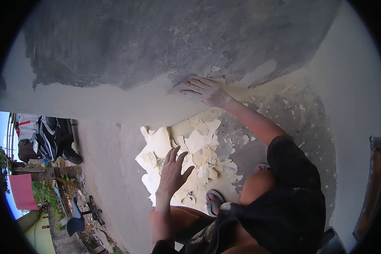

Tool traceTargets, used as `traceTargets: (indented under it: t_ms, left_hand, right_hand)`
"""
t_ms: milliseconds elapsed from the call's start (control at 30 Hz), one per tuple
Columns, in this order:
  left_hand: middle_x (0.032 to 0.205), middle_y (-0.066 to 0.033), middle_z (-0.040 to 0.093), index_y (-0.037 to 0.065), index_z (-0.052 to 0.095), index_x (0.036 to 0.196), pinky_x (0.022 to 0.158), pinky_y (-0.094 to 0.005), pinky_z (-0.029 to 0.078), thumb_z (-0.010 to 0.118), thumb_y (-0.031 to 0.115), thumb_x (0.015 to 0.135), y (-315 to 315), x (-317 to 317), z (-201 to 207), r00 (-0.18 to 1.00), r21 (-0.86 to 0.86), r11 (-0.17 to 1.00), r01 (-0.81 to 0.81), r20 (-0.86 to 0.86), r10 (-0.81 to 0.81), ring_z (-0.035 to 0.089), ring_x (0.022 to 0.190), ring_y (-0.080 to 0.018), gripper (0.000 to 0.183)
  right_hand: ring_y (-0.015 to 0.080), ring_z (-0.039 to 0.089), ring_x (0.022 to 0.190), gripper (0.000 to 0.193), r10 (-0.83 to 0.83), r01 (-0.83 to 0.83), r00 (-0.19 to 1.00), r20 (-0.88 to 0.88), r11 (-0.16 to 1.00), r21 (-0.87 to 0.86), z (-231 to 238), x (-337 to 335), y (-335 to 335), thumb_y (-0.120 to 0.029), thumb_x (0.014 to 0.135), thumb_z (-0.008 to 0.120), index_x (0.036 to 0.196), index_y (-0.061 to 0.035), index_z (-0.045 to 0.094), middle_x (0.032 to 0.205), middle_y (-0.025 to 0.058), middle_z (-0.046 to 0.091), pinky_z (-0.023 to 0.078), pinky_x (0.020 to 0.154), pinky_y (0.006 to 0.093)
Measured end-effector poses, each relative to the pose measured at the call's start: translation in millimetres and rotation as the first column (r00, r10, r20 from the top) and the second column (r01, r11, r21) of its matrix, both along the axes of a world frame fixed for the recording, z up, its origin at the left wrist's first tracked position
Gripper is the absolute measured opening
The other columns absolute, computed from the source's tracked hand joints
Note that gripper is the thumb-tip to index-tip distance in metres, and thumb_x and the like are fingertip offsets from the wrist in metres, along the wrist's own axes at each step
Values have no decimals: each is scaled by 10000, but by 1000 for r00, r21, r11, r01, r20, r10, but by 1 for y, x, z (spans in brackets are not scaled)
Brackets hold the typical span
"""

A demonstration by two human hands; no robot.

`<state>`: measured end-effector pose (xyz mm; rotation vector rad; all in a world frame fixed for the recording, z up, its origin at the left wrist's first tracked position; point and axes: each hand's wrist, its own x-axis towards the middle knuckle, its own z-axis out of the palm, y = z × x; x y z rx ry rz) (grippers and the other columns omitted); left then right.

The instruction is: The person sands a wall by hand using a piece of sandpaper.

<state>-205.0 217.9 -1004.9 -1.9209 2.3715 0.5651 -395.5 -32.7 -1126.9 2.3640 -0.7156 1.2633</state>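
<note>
Against the wall (127,46), at the ragged line where bare grey render meets cream paint, presses the right hand (205,90), fingers spread and laid flat, fingertips on a lifted flake of paint (178,89) just at the edge of the stripped area; closed on nothing, only bearing on the surface. Lower down and well apart from it hovers the left hand (172,171), open, fingers splayed and slightly bent, palm turned away from the camera, gripping nothing; whether touching anything cannot be told. Directly beneath that hand, on the concrete floor (110,169), lies a heap of pale cream paint chips (190,156), broad curled sheets on the left side, smaller broken pieces toward the right, with scattered crumbs spreading further right along the foot of the wall. Just beside the heap, at its lower right edge, stands a foot in a flip-flop sandal (213,201), with a bent bare knee (258,186) next to it and dark shorts (292,199) filling the lower right. Far left, beyond the floor's edge, shows a parked motorcycle (51,137), a pink cloth (23,190), and a dark stool (76,218) among greenery and rubble.
</note>
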Motion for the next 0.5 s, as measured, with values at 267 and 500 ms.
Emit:
traceTargets:
  t_ms: [267, 500]
  left_hand:
    - [1413, -170, 423, 72, 552, 1263, 1069, -470, 392, 743, 248, 823, 11, 5, -11, 999, 83, 996, 12, 51, -16, 385, 1326, -383, 510]
    - [1392, -179, 430, 55, 553, 1245, 1065, -461, 388, 742, 263, 825, -11, 0, -25, 1000, 91, 996, 20, -3, -20, 387, 1312, -377, 505]
  right_hand:
    - [432, 126, 1456, 482, -411, 208, 338, 847, 910, 359, 35, -124, -29, -181, 1012, 357, 1374, 134, 409, 1533, 323, 197, 166, 1175, 490]
    - [473, 321, 1375, 461, -155, 182, 943, 295, 981, -67, -32, -52, -13, -84, 865, 504, 1312, 9, 564, 1461, 328, 349, 303, 1128, 510]
